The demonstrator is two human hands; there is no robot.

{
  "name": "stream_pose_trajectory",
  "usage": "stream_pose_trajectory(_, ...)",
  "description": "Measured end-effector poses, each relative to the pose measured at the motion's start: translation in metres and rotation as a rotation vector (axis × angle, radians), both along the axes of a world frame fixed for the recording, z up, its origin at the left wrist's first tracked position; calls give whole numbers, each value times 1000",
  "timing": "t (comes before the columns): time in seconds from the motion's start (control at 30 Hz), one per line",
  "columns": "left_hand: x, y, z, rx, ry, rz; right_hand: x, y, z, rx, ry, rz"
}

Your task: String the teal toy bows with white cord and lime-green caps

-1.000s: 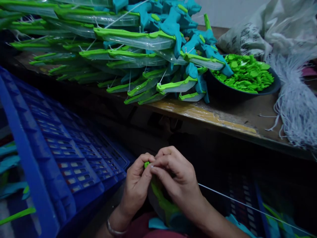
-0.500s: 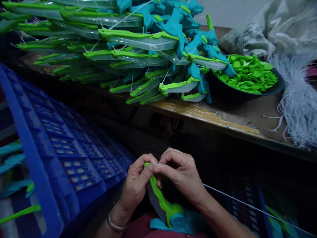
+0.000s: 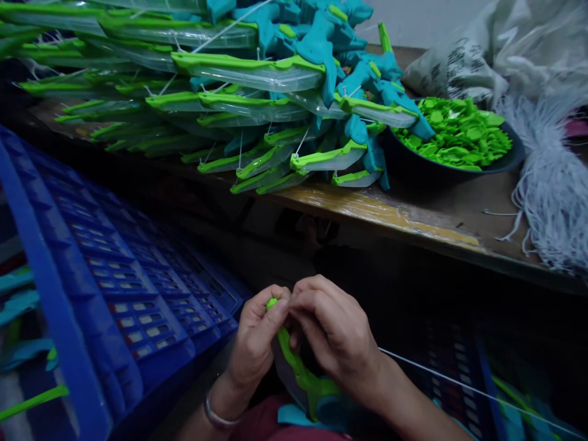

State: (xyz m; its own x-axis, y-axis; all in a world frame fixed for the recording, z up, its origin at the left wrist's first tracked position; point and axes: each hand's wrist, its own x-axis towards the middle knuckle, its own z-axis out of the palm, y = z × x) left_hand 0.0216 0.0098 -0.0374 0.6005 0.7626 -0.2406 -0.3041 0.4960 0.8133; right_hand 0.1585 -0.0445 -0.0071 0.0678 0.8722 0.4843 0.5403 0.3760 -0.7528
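Observation:
My left hand (image 3: 257,343) is closed around the tip of a green-and-teal plastic piece (image 3: 297,371) with a translucent side, near my lap. Thumb and fingers pinch its narrow green end. Against those fingertips my right hand (image 3: 333,334) is closed in a pinch. A white cord (image 3: 441,372) runs from behind my right wrist toward the lower right. Whatever lies between the right fingertips is hidden by the fingers. The right hand also covers part of the piece's wider teal end.
Similar pieces (image 3: 248,76) are piled on the bench (image 3: 441,214) ahead. To their right stand a dark bowl (image 3: 517,150) of small green parts, a bundle of white cords (image 3: 554,202) and a plastic sack (image 3: 463,67). A blue crate (image 3: 82,331) is close on my left.
My right hand has turned and closed in against the left fingertips. The short white cord end seen between the fingers earlier is now hidden. The view has shifted slightly.

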Motion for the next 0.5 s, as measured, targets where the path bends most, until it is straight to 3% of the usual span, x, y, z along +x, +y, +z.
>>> stream_pose_trajectory(0.17, 0, -6, -4, 3, 78, 73, 0, -2, 1, -117, 100, -9)
stream_pose_trajectory(0.27, -1, -8, -8, 30, 60, 45, 0, -2, 5, -211, 222, -68)
stream_pose_trajectory(0.5, -1, -6, -8, 28, -64, -11, 1, -2, 4, -47, 81, -88)
